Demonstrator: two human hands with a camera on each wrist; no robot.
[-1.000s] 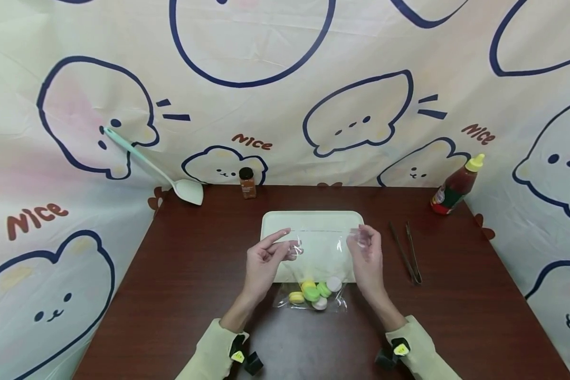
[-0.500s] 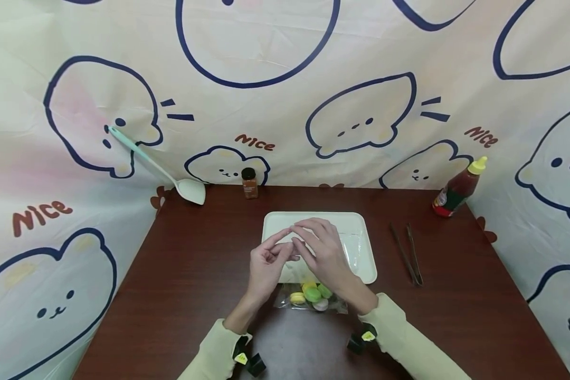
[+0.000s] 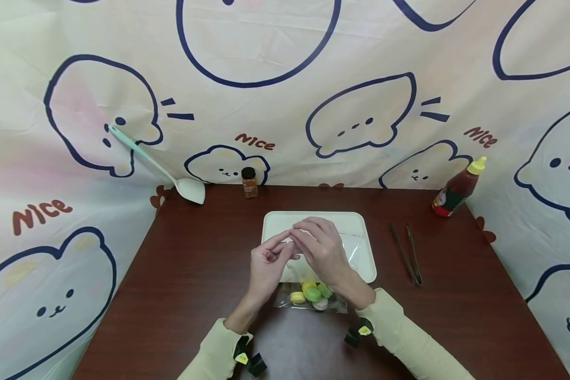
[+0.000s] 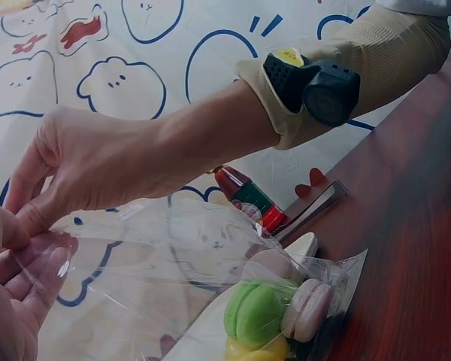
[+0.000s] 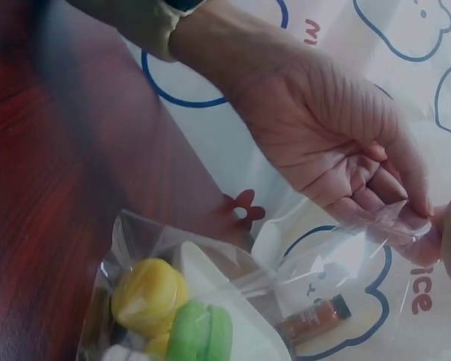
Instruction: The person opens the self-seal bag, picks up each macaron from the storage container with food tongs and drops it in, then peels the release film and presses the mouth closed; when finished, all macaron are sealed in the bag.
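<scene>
Clear plastic bag (image 4: 161, 263), macarons (image 4: 254, 312) inside: likely light, slippery, limp; best held by top edge (image 5: 391, 213), left hand (image 3: 268, 266) and right hand (image 3: 330, 256) pinching it.

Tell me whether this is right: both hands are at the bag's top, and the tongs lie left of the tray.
One thing is wrong: the tongs lie right of the tray, as the head view shows. The left hand and right hand are indeed at the top of the bag.
</scene>
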